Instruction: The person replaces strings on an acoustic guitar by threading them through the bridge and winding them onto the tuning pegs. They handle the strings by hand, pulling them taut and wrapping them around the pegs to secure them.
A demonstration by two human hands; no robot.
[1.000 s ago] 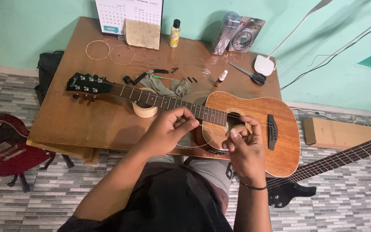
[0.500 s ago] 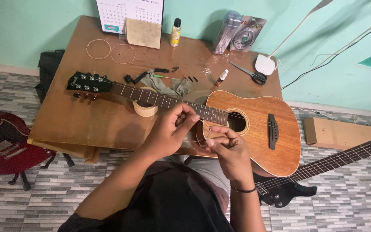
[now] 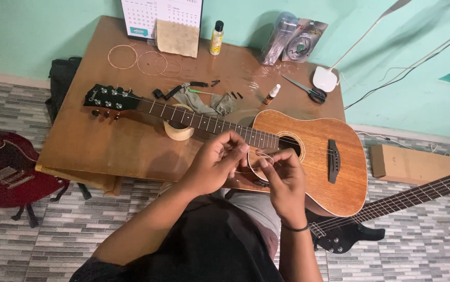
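An acoustic guitar (image 3: 319, 162) lies flat on a brown wooden table (image 3: 110, 141), its black headstock (image 3: 107, 98) to the left and its neck resting on a roll of tape (image 3: 178, 130). Above the lower part of the guitar's body my left hand (image 3: 215, 163) and my right hand (image 3: 282, 180) are close together. Both pinch a thin coiled guitar string (image 3: 259, 155) between fingertips. The string is fine and only partly visible.
Coiled strings (image 3: 137, 61), a grey cloth (image 3: 206, 103), small black pegs, two small bottles, scissors (image 3: 303, 89), a string packet and a calendar (image 3: 159, 15) lie at the table's back. A red electric guitar (image 3: 8, 175) stands left, a black bass (image 3: 392, 209) right, with a cardboard box (image 3: 418, 163).
My right hand has come from over the sound hole toward my left hand, and the two now meet on the string. The view has shifted slightly.
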